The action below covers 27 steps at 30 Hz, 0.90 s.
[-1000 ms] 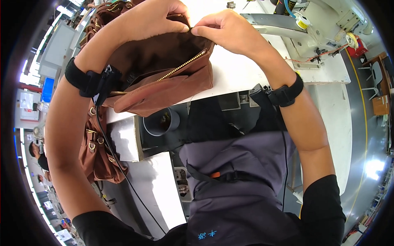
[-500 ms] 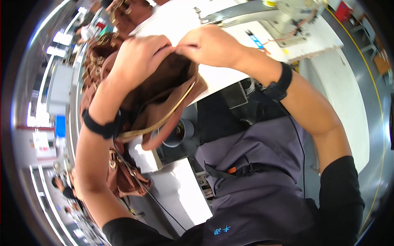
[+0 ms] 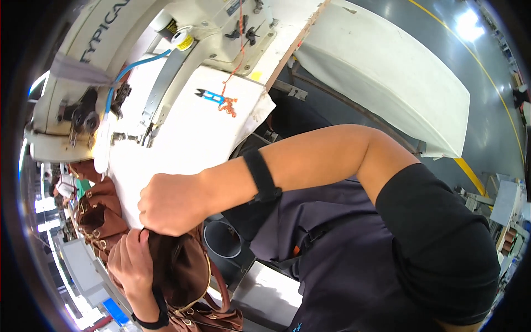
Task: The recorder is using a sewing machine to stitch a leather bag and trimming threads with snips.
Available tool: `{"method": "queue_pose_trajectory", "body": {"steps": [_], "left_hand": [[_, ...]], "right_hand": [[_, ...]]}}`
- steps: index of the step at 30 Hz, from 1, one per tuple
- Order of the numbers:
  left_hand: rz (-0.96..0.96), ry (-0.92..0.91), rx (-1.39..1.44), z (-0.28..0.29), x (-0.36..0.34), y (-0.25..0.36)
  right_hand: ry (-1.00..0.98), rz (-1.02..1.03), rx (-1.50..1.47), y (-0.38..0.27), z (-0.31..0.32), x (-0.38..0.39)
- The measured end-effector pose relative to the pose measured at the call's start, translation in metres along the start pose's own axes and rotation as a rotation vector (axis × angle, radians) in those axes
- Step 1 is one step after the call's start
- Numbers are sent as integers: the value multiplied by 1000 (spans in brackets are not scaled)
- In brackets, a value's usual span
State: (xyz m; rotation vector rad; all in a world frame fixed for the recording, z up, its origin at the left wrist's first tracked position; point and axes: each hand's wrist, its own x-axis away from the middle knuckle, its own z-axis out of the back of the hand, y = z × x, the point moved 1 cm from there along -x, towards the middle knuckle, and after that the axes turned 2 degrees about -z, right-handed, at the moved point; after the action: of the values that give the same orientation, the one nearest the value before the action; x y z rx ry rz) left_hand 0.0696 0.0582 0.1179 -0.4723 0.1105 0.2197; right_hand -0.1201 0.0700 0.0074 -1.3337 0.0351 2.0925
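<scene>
White worktop (image 3: 182,133) and a cream sewing machine (image 3: 127,61) fill the view beyond my hands, with grey shop floor and a yellow line off past my right arm. My right hand (image 3: 168,203) is closed into a fist, knuckles toward the worktop edge, and it is clamped on the upper edge of a brown leather bag (image 3: 177,271) that hangs just under it. My left hand (image 3: 130,263) sits directly below and to the left of the right one, fingers curled over the same bag's side, so both hands are together on it, nearly touching each other. A brass zipper line (image 3: 206,279) curves down the bag on the side nearest my body, and a strap with metal fittings trails beneath my left wrist. Black bands circle both wrists. More brown bags (image 3: 97,213) lie stacked to the left of my left hand, against the worktop edge. Above my right hand, further out on the worktop, lies a small blue thread snipper (image 3: 211,96) with a tangle of orange thread (image 3: 227,105) just beside it. A grey round bin (image 3: 224,243) shows just to the right of the bag, below my right forearm.
</scene>
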Motion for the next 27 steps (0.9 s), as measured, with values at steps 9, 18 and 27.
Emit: {"method": "queue_pose_trajectory", "body": {"steps": [9,18,27], "left_hand": [[-204,123,-339,30,-16,-92],[658,207,320,-67,22,69],[1257,1094,2068,-146,-7,109]], "right_hand": [[280,20,225,16,-26,-65],[336,78,272,73,-58,-6],[163,29,390,66,-32,28]]}}
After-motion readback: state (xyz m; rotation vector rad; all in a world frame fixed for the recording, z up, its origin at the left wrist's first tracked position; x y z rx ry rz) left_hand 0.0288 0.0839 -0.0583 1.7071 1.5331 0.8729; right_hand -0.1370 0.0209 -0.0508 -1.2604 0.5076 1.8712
